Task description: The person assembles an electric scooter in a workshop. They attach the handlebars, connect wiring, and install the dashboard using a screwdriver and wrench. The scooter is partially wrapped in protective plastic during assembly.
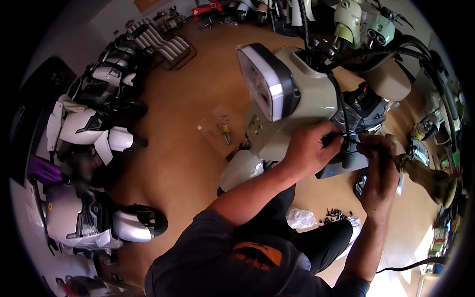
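A beige scooter (pixel 316 91) stands in front of me, its large headlight (pixel 264 81) facing left. My left hand (pixel 314 148) reaches to the rear side of the front panel, with its fingers closed at a bunch of thin black cables (pixel 346 116). Close beside it, my right hand (pixel 378 171) pinches a dark cable end at the same bunch. The fingertips of both hands nearly meet. Exactly how the cables are joined there is too small and partly hidden to tell. Just under the hands is a dark grey box (pixel 341 166) with a small blue light.
White scooters (pixel 84 126) line the left wall, and more scooters (pixel 349 20) stand at the back. A striped lounge chair (pixel 161 42) is at the far left. On the floor lie a clear bag with parts (pixel 225 133), a crumpled plastic bag (pixel 300 218) and several small black parts (pixel 334 216).
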